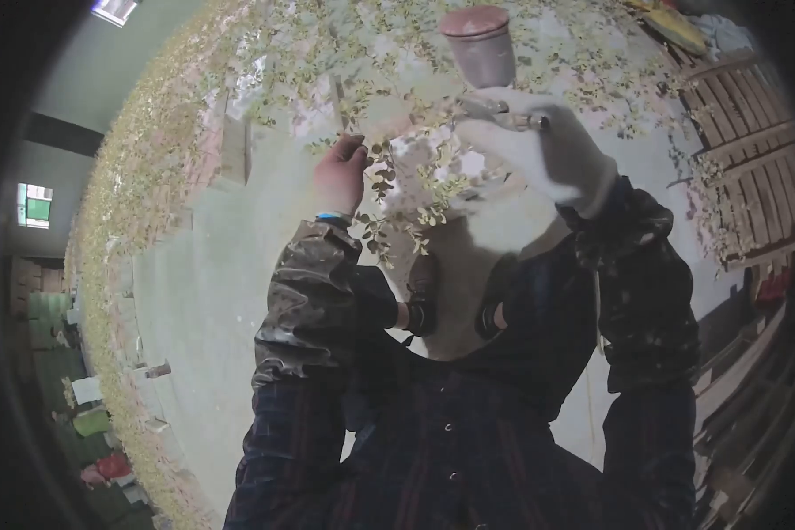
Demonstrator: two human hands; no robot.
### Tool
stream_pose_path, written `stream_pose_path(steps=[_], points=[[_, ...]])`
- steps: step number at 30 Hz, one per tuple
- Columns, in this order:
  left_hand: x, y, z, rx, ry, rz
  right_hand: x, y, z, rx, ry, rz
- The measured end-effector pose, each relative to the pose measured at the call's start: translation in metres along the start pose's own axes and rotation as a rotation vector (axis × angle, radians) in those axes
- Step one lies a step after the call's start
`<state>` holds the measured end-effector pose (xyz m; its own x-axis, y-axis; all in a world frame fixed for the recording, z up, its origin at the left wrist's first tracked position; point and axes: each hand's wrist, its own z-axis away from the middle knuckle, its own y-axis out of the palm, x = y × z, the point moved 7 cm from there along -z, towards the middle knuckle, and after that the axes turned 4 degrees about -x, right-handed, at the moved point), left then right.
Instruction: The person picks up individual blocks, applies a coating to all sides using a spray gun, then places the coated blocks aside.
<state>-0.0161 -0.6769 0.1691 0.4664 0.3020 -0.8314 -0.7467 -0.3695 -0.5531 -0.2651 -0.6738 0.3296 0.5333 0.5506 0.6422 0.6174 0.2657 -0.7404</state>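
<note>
My left hand (338, 177) is bare, its thumb and fingers pinched together on a thin leafy sprig (382, 181). Small round leaves hang from it over the pale floor. A white glove covers my right hand (561, 163), whose fingers are closed around what look like pruning shears (508, 115). The tool points left toward the foliage; its blades are blurred and hard to make out. More leafy stems (442, 199) lie between and below the two hands.
A grey pot with a reddish top (479, 53) stands beyond my right hand. Dense small-leaved plants (141, 150) curve along the left and far side. Wooden slatted pallets (751, 141) are at the right. My shoes (422, 296) are on the floor below.
</note>
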Motion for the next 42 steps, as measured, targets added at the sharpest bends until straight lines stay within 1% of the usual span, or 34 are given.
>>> stream_pose_path(steps=[2, 3, 6, 9, 11, 12, 14, 15, 17, 18, 21, 23, 24, 26, 27, 29, 30, 32, 33, 35, 36, 38, 39, 41, 42], points=[[0.002, 0.001, 0.001, -0.008, 0.004, -0.047, -0.007, 0.002, 0.004, 0.021, 0.266, -0.164], [0.002, 0.002, 0.001, -0.008, 0.008, -0.061, -0.010, 0.006, 0.006, 0.023, 0.334, -0.208], [0.004, 0.002, 0.005, -0.022, 0.026, -0.047, -0.009, 0.023, 0.003, 0.004, 0.286, -0.224], [0.007, -0.005, 0.011, -0.089, -0.012, 0.023, -0.011, 0.033, 0.002, 0.059, 0.298, -0.224], [0.009, -0.009, 0.010, -0.112, -0.012, 0.081, -0.008, 0.028, 0.007, 0.060, 0.372, -0.413], [0.011, -0.010, 0.013, -0.119, -0.018, 0.096, -0.012, 0.025, 0.012, 0.067, 0.392, -0.459], [0.008, -0.013, 0.015, -0.132, -0.014, 0.101, -0.015, -0.002, 0.016, -0.078, 0.076, -0.059], [0.008, -0.013, 0.015, -0.133, -0.012, 0.108, -0.020, -0.013, 0.021, -0.114, -0.003, 0.047], [0.012, -0.010, 0.010, -0.087, -0.002, 0.016, -0.015, -0.032, 0.037, -0.279, -0.420, 0.615], [0.010, -0.008, 0.008, -0.071, 0.006, -0.006, -0.017, -0.037, 0.045, -0.321, -0.520, 0.762], [0.005, -0.001, 0.007, -0.040, -0.017, -0.078, -0.025, -0.041, 0.058, -0.359, -0.606, 0.933], [-0.009, 0.003, 0.007, -0.047, 0.082, -0.157, -0.048, -0.038, 0.052, -0.244, -0.386, 0.742], [-0.017, 0.008, 0.007, -0.044, 0.112, -0.179, -0.054, -0.036, 0.049, -0.219, -0.327, 0.694], [-0.058, 0.015, 0.014, -0.175, 0.532, -0.300, -0.038, -0.034, 0.048, -0.331, -0.489, 0.788], [-0.070, 0.021, 0.017, -0.209, 0.633, -0.330, -0.036, -0.030, 0.046, -0.355, -0.532, 0.809], [-0.099, 0.047, 0.020, -0.218, 0.878, -0.486, -0.030, -0.022, 0.043, -0.474, -0.682, 0.905], [-0.111, 0.058, 0.021, -0.224, 0.938, -0.522, -0.028, -0.020, 0.041, -0.502, -0.723, 0.931], [-0.112, 0.088, 0.007, 0.041, 0.676, -0.813, -0.035, -0.018, 0.026, -0.336, -0.618, 0.704], [-0.109, 0.095, -0.002, 0.103, 0.603, -0.879, -0.036, -0.018, 0.020, -0.293, -0.596, 0.649], [-0.091, 0.104, -0.030, 0.150, 0.454, -0.881, -0.028, -0.021, 0.015, -0.363, -0.733, 0.679], [-0.085, 0.107, -0.043, 0.163, 0.418, -0.883, -0.026, -0.024, 0.012, -0.381, -0.766, 0.685], [-0.051, 0.104, -0.069, 0.267, 0.007, -0.713, -0.025, -0.022, 0.006, -0.348, -0.820, 0.681], [-0.039, 0.103, -0.072, 0.293, -0.096, -0.671, -0.017, -0.023, 0.004, -0.341, -0.831, 0.678], [-0.052, 0.102, -0.071, 0.212, 0.249, -0.767, -0.039, -0.034, -0.024, -0.072, 0.076, 0.059], [-0.057, 0.102, -0.069, 0.190, 0.333, -0.787, -0.043, -0.031, -0.025, 0.000, 0.298, -0.098]])
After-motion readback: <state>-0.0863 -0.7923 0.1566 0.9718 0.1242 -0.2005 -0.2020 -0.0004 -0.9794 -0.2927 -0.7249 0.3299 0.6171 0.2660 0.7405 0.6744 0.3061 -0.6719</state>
